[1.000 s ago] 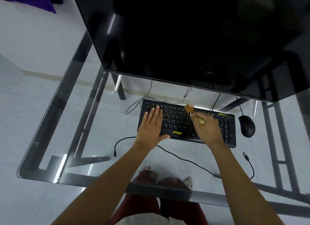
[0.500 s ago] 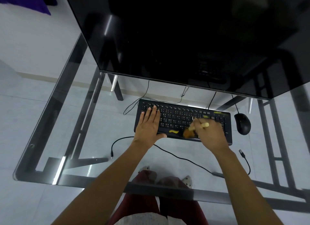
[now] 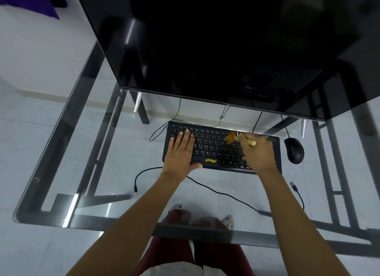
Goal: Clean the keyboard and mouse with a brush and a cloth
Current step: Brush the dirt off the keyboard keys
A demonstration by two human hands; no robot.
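Observation:
A black keyboard [image 3: 213, 147] lies on the glass desk, with a yellow mark on its space bar. My left hand [image 3: 182, 152] rests flat on the keyboard's left half, fingers spread, holding nothing. My right hand [image 3: 257, 152] grips a small brush [image 3: 232, 137] with a pale wooden handle; its brown bristles touch the upper keys right of centre. A black mouse [image 3: 294, 150] sits on the glass just right of the keyboard, apart from both hands. No cloth is in view.
A large dark monitor [image 3: 226, 49] hangs over the far edge of the keyboard. The glass desk [image 3: 61, 193] has a dark metal frame. A loose black cable [image 3: 216, 191] runs across the glass in front of the keyboard. My knees show beneath.
The brush swept from the keyboard's top row down to its front edge, then back up to the upper keys. My left hand stayed in place.

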